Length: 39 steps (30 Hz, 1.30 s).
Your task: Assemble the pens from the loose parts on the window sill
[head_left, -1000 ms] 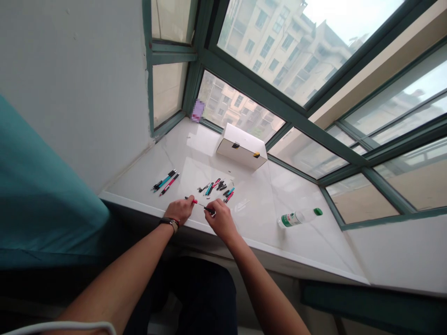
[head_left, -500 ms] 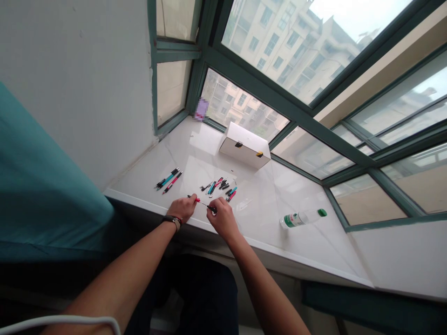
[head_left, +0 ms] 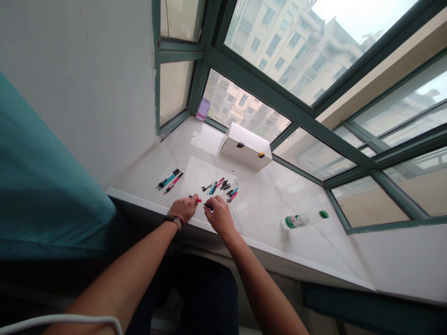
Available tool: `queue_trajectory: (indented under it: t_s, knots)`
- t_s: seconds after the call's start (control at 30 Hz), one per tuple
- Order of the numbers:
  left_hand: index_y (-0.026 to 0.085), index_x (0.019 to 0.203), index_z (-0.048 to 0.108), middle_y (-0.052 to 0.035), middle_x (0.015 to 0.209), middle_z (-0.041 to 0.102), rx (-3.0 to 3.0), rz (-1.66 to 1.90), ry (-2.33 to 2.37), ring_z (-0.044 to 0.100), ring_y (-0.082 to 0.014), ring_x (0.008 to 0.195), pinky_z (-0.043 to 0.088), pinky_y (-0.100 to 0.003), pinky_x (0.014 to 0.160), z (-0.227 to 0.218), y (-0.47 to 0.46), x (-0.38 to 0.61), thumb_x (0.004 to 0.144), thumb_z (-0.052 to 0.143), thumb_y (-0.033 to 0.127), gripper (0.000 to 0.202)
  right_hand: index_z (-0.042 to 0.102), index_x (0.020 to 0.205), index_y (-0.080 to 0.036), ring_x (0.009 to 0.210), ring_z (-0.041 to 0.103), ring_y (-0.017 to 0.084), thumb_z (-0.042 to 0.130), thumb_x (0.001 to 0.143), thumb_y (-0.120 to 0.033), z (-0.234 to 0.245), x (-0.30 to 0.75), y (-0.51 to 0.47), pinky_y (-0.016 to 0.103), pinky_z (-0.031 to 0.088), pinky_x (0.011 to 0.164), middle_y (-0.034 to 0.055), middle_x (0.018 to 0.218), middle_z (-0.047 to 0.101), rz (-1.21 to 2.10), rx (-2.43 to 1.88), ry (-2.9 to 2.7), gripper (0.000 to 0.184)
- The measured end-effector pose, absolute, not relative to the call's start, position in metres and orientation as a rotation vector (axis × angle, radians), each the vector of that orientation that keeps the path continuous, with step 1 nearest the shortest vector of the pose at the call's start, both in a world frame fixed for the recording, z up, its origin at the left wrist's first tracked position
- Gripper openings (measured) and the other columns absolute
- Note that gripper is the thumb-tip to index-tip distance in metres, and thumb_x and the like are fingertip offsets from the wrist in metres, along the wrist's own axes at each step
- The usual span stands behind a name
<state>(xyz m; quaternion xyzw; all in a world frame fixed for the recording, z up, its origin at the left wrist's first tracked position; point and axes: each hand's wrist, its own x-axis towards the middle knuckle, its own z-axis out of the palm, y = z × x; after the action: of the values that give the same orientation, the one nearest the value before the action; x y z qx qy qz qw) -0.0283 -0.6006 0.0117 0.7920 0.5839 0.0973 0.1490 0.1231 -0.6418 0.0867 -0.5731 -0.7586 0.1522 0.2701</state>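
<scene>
My left hand (head_left: pixel 184 208) is closed round a red pen barrel (head_left: pixel 196 199) near the front edge of the white window sill (head_left: pixel 300 246). My right hand (head_left: pixel 219 215) pinches a small black pen part (head_left: pixel 208 206) right beside the barrel's end. Both hands sit close together, fingers curled. Just beyond them lies a scatter of loose pen parts (head_left: pixel 220 186) in black, teal and red. To the left, a few whole pens (head_left: pixel 170 179) lie side by side.
A white box (head_left: pixel 246 146) stands at the back by the window. A plastic bottle with a green cap (head_left: pixel 304 218) lies on its side at the right. A teal curtain (head_left: pixel 45 186) hangs at the left. Green window frames border the sill.
My hands have drawn closer together, bringing the black part up against the red barrel. The view has shifted slightly.
</scene>
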Motion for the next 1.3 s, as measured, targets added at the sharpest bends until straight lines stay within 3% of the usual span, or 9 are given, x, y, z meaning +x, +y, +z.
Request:
queue_trajectory:
  t_s: [0.5, 0.73, 0.83, 0.93, 1.13, 1.23, 1.3]
  knots:
    - [0.020, 0.111, 0.053, -0.0119, 0.083, 0.068, 2.267, 0.280, 1.675, 0.067, -0.0265, 0.079, 0.046, -0.035, 0.070, 0.012, -0.600, -0.030, 0.096, 0.024, 0.033, 0.036, 0.065, 0.087, -0.020, 0.077, 0.058, 0.017, 0.059, 0.086, -0.022, 0.067, 0.109, -0.622, 0.027, 0.045, 0.074, 0.0051, 0.086, 0.059, 0.336, -1.628, -2.083, 0.007]
    - [0.021, 0.109, 0.055, -0.0114, 0.080, 0.067, 2.293, 0.299, 1.662, 0.066, -0.0263, 0.076, 0.046, -0.035, 0.068, 0.011, -0.601, -0.029, 0.096, 0.021, 0.037, 0.039, 0.059, 0.089, -0.021, 0.074, 0.062, 0.019, 0.046, 0.095, -0.033, 0.058, 0.110, -0.626, 0.027, 0.043, 0.070, 0.0052, 0.078, 0.065, 0.325, -1.684, -2.012, 0.018]
    - [0.022, 0.109, 0.055, -0.0116, 0.080, 0.067, 2.293, 0.299, 1.665, 0.066, -0.0265, 0.075, 0.046, -0.035, 0.068, 0.009, -0.601, -0.029, 0.096, 0.023, 0.036, 0.038, 0.055, 0.099, -0.021, 0.070, 0.062, 0.018, 0.048, 0.092, -0.033, 0.057, 0.112, -0.633, 0.027, 0.044, 0.067, 0.0032, 0.075, 0.064, 0.426, -1.671, -1.943, 0.015]
    - [0.022, 0.110, 0.055, -0.0117, 0.081, 0.066, 2.294, 0.288, 1.660, 0.065, -0.0262, 0.076, 0.045, -0.035, 0.068, 0.008, -0.601, -0.029, 0.095, 0.025, 0.034, 0.035, 0.051, 0.111, -0.021, 0.071, 0.062, 0.017, 0.054, 0.086, -0.028, 0.058, 0.115, -0.640, 0.027, 0.047, 0.069, 0.0030, 0.084, 0.065, 0.532, -1.611, -1.900, 0.025]
    - [0.021, 0.110, 0.055, -0.0105, 0.079, 0.066, 2.316, 0.276, 1.673, 0.065, -0.0263, 0.075, 0.045, -0.034, 0.066, 0.008, -0.600, -0.029, 0.095, 0.024, 0.033, 0.036, 0.057, 0.098, -0.021, 0.077, 0.063, 0.018, 0.049, 0.090, -0.028, 0.058, 0.123, -0.642, 0.027, 0.044, 0.071, 0.0041, 0.082, 0.068, 0.520, -1.751, -1.924, 0.012]
    - [0.021, 0.110, 0.056, -0.0111, 0.080, 0.066, 2.309, 0.277, 1.664, 0.065, -0.0264, 0.076, 0.045, -0.034, 0.066, 0.008, -0.600, -0.029, 0.095, 0.024, 0.034, 0.037, 0.059, 0.086, -0.021, 0.072, 0.063, 0.018, 0.044, 0.095, -0.036, 0.058, 0.124, -0.641, 0.026, 0.043, 0.068, 0.0040, 0.071, 0.066, 0.541, -1.838, -1.935, 0.023]
    - [0.020, 0.110, 0.056, -0.0119, 0.080, 0.066, 2.296, 0.276, 1.663, 0.065, -0.0265, 0.077, 0.044, -0.034, 0.068, 0.008, -0.600, -0.029, 0.095, 0.024, 0.034, 0.038, 0.060, 0.091, -0.021, 0.069, 0.063, 0.018, 0.044, 0.094, -0.040, 0.057, 0.124, -0.641, 0.026, 0.043, 0.067, 0.0037, 0.071, 0.067, 0.549, -1.852, -1.905, 0.025]
